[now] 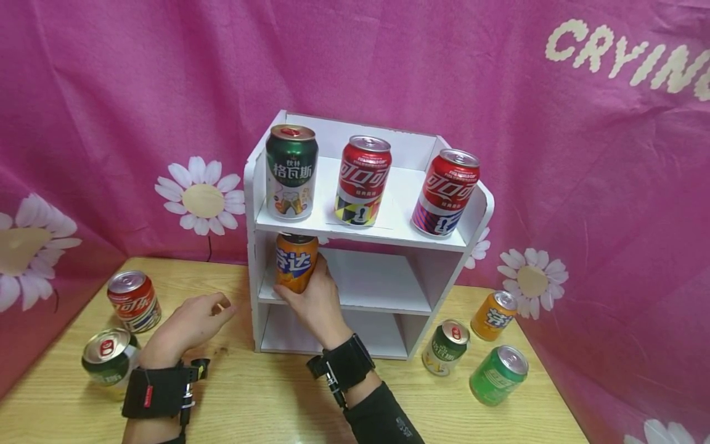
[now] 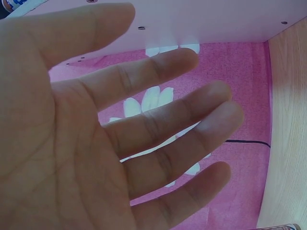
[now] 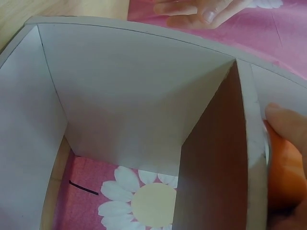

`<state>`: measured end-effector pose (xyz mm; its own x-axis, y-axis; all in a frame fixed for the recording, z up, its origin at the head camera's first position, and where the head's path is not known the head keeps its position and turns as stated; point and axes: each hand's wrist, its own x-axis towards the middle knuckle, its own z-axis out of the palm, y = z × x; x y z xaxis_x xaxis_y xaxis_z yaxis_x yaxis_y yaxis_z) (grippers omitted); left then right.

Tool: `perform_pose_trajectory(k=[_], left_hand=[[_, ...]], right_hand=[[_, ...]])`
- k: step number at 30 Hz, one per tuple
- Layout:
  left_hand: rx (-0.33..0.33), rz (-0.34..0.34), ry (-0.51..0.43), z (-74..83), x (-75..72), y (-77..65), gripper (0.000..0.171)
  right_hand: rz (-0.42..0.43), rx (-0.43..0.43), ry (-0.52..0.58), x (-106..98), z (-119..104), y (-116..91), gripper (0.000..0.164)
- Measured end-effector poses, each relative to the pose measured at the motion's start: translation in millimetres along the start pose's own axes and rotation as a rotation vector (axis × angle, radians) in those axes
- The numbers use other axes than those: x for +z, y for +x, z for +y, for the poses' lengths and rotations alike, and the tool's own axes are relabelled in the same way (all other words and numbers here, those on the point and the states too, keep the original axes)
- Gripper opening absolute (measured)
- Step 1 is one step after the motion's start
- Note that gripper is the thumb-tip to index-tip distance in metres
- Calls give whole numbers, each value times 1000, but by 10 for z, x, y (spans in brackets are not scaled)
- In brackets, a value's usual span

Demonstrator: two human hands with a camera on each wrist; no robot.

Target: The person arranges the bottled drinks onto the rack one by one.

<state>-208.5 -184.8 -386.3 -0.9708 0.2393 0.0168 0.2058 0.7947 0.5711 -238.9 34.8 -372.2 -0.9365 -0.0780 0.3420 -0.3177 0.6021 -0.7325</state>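
My right hand (image 1: 317,302) grips an orange soda can (image 1: 294,262) at the left end of the white shelf's (image 1: 371,280) middle level. In the right wrist view, the thumb lies against the orange can (image 3: 285,167) beside the shelf board's edge. Whether the can's base touches the board cannot be told. My left hand (image 1: 191,324) hovers left of the shelf and holds nothing; its fingers (image 2: 158,120) are spread and relaxed in the left wrist view. On the top level stand a green-and-white can (image 1: 291,176) and two red cola cans, one central (image 1: 363,182) and one right (image 1: 445,194).
Left on the wooden table (image 1: 249,401) are a red cola can (image 1: 134,302) and a green-and-white can (image 1: 110,361), partly behind the left wrist. To the shelf's right stand an orange can (image 1: 493,316), a green-and-white can (image 1: 446,348) and a green can (image 1: 498,376). A pink flowered cloth (image 1: 138,92) hangs behind.
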Motion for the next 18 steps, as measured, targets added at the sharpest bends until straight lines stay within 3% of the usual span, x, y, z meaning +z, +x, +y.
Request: perform_pose_trajectory(k=[7,18], left_hand=[[3,3,-1,-4,-6,9,33],[5,-3,2,-15,9,14,33]], right_hand=[[-12,-18,1,-17,-4,6,82],[-106,-27,12,-63,3,54,79]])
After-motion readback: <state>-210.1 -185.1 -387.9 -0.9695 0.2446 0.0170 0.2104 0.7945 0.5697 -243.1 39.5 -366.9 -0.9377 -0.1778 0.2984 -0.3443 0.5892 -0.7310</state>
